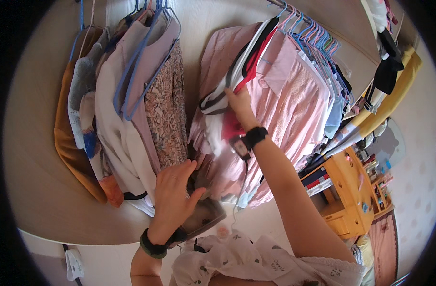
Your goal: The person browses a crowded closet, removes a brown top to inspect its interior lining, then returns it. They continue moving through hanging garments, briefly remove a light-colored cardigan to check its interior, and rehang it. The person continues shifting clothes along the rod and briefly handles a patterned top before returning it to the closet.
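My right hand (239,105) grips the folded edge of a white, black and red striped garment (244,64), which hangs from a blue hanger at the front of the right-hand row. Behind it hang a pink shirt (278,75) and other pink clothes. Lower down, my left hand (176,193) is raised with its fingers apart, holding nothing. It is in front of the lower end of a floral-patterned garment (164,107). Empty blue hangers (126,77) hang before a mauve vest. Each wrist wears a dark band; a small device on a cable is at the right one.
A wardrobe panel (32,150) curves along the left. Many hangers (319,35) crowd the rail at the upper right. Below the clothes stands a dark open box (207,218). A wooden cabinet (353,193) is at the right, and a white plastic bag (74,264) at the lower left.
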Demonstrator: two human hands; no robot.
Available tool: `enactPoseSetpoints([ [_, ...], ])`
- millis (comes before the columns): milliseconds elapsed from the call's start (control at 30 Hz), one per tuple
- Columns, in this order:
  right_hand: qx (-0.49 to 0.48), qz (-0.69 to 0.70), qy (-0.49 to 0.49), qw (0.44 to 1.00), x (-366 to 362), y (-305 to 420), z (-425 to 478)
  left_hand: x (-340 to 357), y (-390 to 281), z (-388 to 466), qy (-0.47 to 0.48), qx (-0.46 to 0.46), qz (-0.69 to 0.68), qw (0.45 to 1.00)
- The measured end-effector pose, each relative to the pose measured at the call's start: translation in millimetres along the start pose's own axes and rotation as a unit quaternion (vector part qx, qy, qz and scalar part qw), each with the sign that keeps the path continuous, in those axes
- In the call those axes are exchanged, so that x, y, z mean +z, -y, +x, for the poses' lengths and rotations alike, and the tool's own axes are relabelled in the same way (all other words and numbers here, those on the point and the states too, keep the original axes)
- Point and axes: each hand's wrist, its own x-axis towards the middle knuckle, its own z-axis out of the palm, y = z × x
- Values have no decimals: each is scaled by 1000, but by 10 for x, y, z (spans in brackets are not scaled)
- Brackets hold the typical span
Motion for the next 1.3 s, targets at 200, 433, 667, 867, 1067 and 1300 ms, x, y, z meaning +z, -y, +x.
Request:
enactPoseSetpoints([
  [200,-55,-4,40,998,-32,658,-588,9,53,-55,-13,-15,20,1000],
  [433,-47,-68,44,996,22,871,-695,-6,-53,121,-11,14,20,1000],
  [667,275,246,132,920,-1231,682,-544,-106,107,-31,-29,-11,22,999],
  [867,339,144,141,919,-1740,369,-245,-106,135,-44,-37,-17,11,999],
  [1067,339,114,128,925,-1717,649,-183,-170,195,-62,-62,-27,5,998],
  [1300,104,-19,130,986,-1579,-154,73,-314,20,-17,-129,4,-39,991],
])
